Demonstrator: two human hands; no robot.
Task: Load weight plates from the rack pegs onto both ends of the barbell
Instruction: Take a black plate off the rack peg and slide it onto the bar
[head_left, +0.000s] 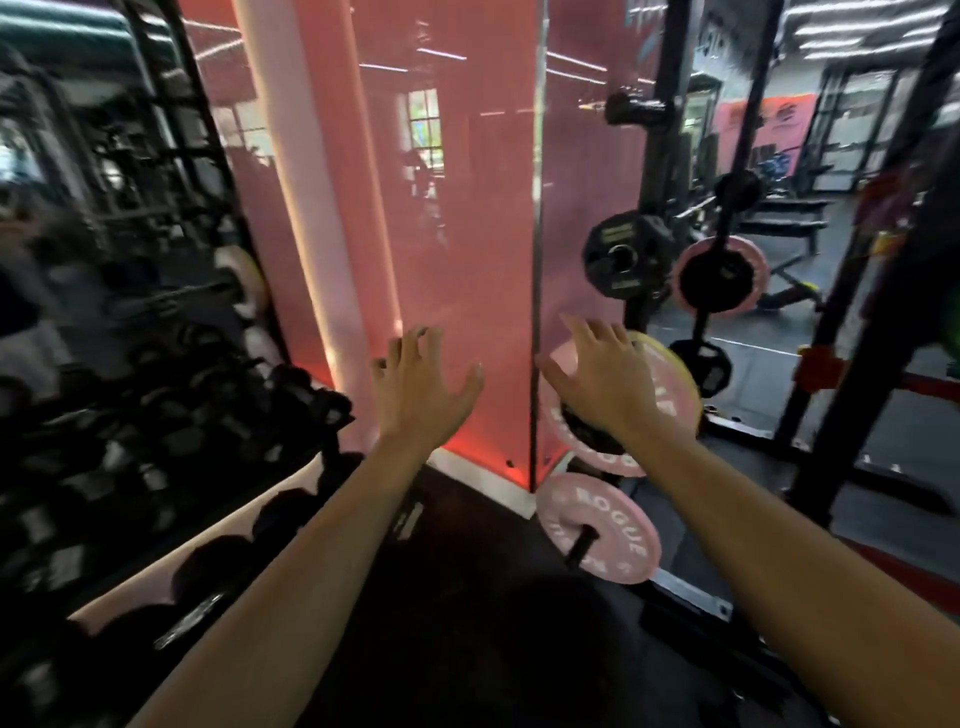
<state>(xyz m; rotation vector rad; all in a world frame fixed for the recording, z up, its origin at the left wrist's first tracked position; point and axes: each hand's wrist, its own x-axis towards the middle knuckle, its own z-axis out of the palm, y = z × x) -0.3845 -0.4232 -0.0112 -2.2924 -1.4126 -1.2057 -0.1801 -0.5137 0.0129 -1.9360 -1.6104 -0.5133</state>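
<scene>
Pink plates stored low on the rack, dark ones higher up

A pink plate (597, 527) lettered ROGUE sits on a low black peg (581, 548) at 5 o'clock; a second pink plate (670, 395) with a yellow one behind hangs just above it. At 2 o'clock a black plate (621, 257) and a pink-rimmed plate (722, 275) sit upright on the rack (660, 171).
</scene>
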